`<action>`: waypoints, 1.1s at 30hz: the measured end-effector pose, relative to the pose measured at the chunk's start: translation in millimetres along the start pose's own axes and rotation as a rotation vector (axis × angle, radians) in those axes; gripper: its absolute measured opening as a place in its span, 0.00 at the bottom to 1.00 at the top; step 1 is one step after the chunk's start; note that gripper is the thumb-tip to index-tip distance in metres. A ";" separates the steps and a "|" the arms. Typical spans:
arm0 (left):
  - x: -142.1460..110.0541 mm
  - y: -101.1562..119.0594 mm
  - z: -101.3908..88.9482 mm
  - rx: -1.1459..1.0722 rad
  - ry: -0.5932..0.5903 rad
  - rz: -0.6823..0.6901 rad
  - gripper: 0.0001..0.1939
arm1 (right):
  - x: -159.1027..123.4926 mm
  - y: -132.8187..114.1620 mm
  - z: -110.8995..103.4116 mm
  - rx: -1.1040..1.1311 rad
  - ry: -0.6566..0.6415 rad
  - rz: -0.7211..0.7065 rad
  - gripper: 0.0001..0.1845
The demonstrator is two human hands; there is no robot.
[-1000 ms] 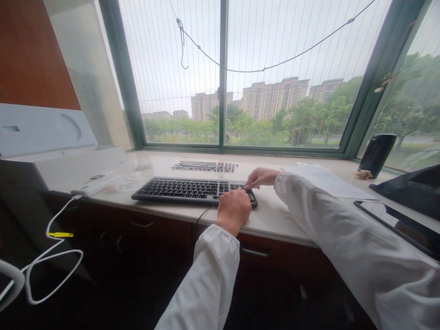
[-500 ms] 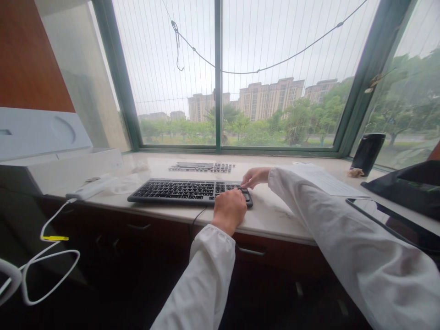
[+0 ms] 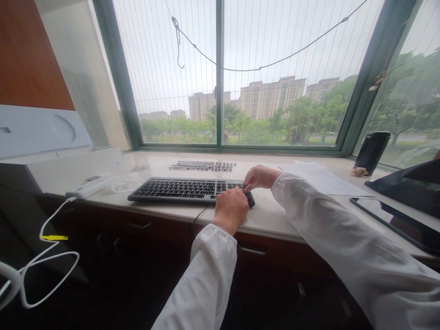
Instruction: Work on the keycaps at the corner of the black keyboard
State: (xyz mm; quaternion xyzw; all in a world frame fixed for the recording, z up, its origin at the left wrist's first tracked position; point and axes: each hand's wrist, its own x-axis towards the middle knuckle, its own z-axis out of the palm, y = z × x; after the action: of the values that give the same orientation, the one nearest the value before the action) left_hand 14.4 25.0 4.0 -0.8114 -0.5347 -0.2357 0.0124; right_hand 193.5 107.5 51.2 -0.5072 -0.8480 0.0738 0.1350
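Observation:
A black keyboard (image 3: 178, 190) lies on the pale stone sill (image 3: 275, 216) under the window. My left hand (image 3: 231, 208) rests curled over the keyboard's front right corner, fingers closed against it. My right hand (image 3: 261, 176) reaches in from the right, its fingertips pinched together at the keys on the far right end; what they pinch is too small to see. Both arms wear white sleeves. A flat row of loose dark keycaps (image 3: 202, 166) lies just behind the keyboard.
Sheets of paper (image 3: 323, 179) lie to the right, with a black cylinder (image 3: 372, 152) by the window frame and a dark tablet (image 3: 395, 215) at the sill's edge. At the left are a white box (image 3: 41, 133), a white power strip (image 3: 91, 185) and its looping cable (image 3: 44, 256).
My right hand has shifted slightly so its fingertips sit on the keyboard's right-end keys. My left hand stays on the corner. The view has moved a little.

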 end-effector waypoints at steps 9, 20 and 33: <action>0.1 -0.8 0.1 0.009 -0.016 0.000 0.19 | -0.9 10.8 -6.0 0.107 -0.112 -0.051 0.23; 0.9 -1.3 3.3 0.002 0.022 0.010 0.18 | -5.7 18.1 -10.4 0.326 -0.217 0.016 0.33; 1.2 -1.4 3.7 0.008 0.029 0.022 0.17 | -3.3 21.0 -5.4 0.277 -0.198 -0.008 0.33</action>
State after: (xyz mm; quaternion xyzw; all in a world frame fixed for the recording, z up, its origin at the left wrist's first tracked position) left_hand 14.8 27.6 0.9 -0.8136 -0.5265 -0.2454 0.0259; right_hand 214.3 114.6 50.3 -0.4707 -0.8408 0.2389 0.1198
